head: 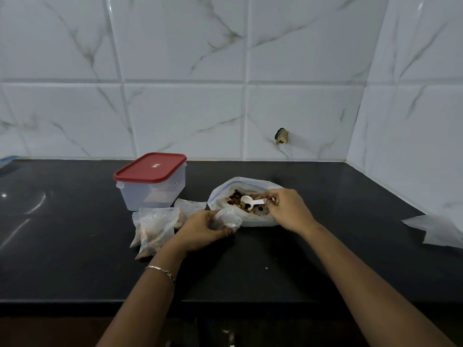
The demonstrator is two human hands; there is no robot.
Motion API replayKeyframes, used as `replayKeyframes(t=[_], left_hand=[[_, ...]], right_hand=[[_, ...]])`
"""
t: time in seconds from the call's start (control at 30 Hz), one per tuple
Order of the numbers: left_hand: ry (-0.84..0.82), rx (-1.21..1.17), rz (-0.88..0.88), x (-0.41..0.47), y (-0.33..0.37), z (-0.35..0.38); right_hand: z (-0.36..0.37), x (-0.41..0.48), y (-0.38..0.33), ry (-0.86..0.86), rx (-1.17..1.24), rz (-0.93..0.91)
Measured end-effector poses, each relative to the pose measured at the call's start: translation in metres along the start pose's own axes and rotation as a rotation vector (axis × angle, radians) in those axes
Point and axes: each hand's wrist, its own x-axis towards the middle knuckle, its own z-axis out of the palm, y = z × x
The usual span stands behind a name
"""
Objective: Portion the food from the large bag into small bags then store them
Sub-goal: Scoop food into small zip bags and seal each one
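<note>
Between hands on worktop (313, 276): large bag (226, 190), food inside. Right hand (288, 211) pinches scoop (251, 201); left hand (200, 230) grips small bag (226, 218), mouth open. Advice: keep mouth wide, just beside scoop.

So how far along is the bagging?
Done: several filled small bags lie beside the lidded container. In hand: left hand holds an open small bag; right hand dips the scoop into the large bag. Left: food shows in the large bag, spare bags wait at right, filled bags not stored.
</note>
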Motion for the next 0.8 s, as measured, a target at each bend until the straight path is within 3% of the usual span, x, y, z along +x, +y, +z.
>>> replayKeyframes(t=[0.13, 0.3, 0.43, 0.63, 0.8], left_hand=[[-0.013, -0.024, 0.012, 0.000, 0.000, 0.001], [-0.050, -0.020, 0.047, 0.001, 0.002, 0.002], [-0.086, -0.058, 0.087, 0.002, 0.004, 0.002], [-0.103, -0.182, 0.129, 0.006, 0.007, 0.004], [-0.132, -0.232, 0.153, 0.003, 0.010, 0.004]], right_hand=[[0.004, -0.012, -0.010, 0.079, -0.155, -0.083], [0.015, -0.014, -0.018, 0.022, 0.061, 0.132], [0.021, -0.016, -0.017, 0.007, 0.382, 0.370], [0.027, -0.021, -0.020, -0.020, 0.248, 0.327], [0.032, -0.016, -0.024, 0.001, 0.518, 0.450]])
